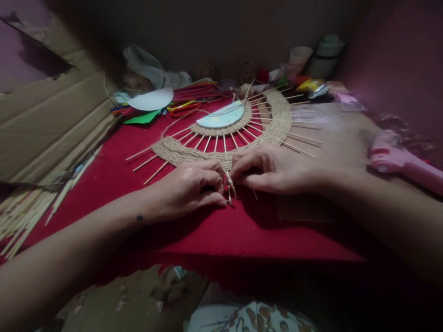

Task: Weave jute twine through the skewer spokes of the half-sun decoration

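A half-round piece of twine woven over thin wooden sticks lies in front of me, with a wide outer twine band (279, 115) and a pale blue half disc (221, 115) at its centre. At its near edge, my left hand (194, 189) is closed, thumb and fingertips at a wooden stick (230, 196) that points toward me. My right hand (266, 168) is closed in a pinch just beside it, at a short length of twine (230, 179) by the band. The fingers partly hide the band there.
A red cloth (138, 240) covers the table. Loose sticks (31, 212) and cardboard (41, 124) are at left; a pink glue gun (398, 159) is at right. Scissors (183, 108), a white half disc (152, 98), a cup (299, 60) and a bottle (325, 57) stand or lie behind.
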A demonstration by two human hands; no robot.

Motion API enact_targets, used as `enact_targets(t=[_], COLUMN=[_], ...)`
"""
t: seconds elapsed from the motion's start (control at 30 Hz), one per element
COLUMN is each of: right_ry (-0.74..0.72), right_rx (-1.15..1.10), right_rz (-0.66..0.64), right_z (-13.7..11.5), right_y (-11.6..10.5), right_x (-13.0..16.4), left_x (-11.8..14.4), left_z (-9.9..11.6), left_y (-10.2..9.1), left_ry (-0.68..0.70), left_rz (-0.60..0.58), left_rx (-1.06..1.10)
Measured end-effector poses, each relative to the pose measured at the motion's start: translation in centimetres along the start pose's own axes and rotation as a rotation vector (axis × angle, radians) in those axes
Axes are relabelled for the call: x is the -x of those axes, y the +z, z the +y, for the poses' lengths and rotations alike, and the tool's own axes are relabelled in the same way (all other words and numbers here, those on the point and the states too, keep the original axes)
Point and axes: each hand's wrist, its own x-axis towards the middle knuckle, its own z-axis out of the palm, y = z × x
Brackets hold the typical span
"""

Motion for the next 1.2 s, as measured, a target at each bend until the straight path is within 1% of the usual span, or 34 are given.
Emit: enact_targets(t=[0.03,0.07,0.1,0.13,0.2,0.23,0.3,0.37,0.43,0.53,0.6,0.67,0.7,0.77,0.87,0.93,0.97,1.0,1.13,1.2], right_ry=[0.049,0.090,0.115,0.120,0.043,-0.010,-0.072,-0.039,0.011,0.037,0.010,-0.027,-0.043,-0.066,-0.084,-0.080,-0.077,-0.073,-0.058,-0.078], right_rx=[-0.036,-0.045,-0.024,0.023,0.114,0.147,0.211,0.291,0.345,0.327,0.289,0.274,0.275,0.298,0.358,0.396,0.409,0.419,0.420,0.402], right_rz=[-0.049,-0.069,-0.041,0.035,0.190,0.213,0.147,0.047,-0.005,-0.030,-0.037,-0.050,-0.060,-0.079,-0.103,-0.125,-0.135,-0.143,-0.158,-0.139], right_z=[-0.6,-1.3,-1.9,-2.5,-3.3,-3.5,-3.3,-2.7,-2.2,-2.0,-2.3,-2.5,-2.6,-2.7,-2.6,-2.6,-2.6,-2.6,-2.6,-2.4], right_y=[-0.4,-0.7,-1.0,-1.1,-0.9,-0.6,0.3,1.2,1.9,2.0,1.8,1.6,1.5,1.3,1.1,1.1,1.1,1.1,1.1,1.0], right_x=[0.2,0.5,0.7,1.0,1.3,1.4,1.3,1.1,1.0,1.0,1.1,1.3,1.3,1.5,1.5,1.5,1.5,1.4,1.5,1.6], left_x=[0.0,0.0,0.1,0.1,0.1,0.1,0.1,0.1,0.1,0.1,0.1,0.1,0.1,0.1,0.1,0.1,0.1,0.1,0.3,0.3], left_z=[0.1,0.2,0.4,0.4,0.5,0.5,0.4,0.2,0.2,0.4,0.5,0.5,0.5,0.3,0.5,0.8,1.0,1.1,0.7,0.4], left_y=[0.0,0.0,0.0,0.0,0.0,0.0,0.0,0.0,-0.1,-0.3,-0.4,-0.4,-0.4,-0.3,-0.1,0.1,0.2,0.3,0.7,0.7], left_ry=[-0.004,-0.013,-0.020,-0.026,-0.020,-0.010,0.013,0.016,0.007,-0.010,-0.014,-0.005,0.010,0.050,0.088,0.083,0.101,0.137,0.349,0.391], left_rz=[0.000,0.003,0.008,0.013,0.025,0.027,0.030,0.024,0.011,-0.041,-0.066,-0.060,-0.043,-0.032,-0.077,-0.094,-0.094,-0.095,-0.105,-0.116], left_rx=[0.005,0.001,-0.009,-0.021,-0.032,-0.029,-0.026,-0.040,-0.059,-0.037,0.003,0.019,-0.005,-0.138,-0.346,-0.433,-0.472,-0.521,-0.694,-0.755])
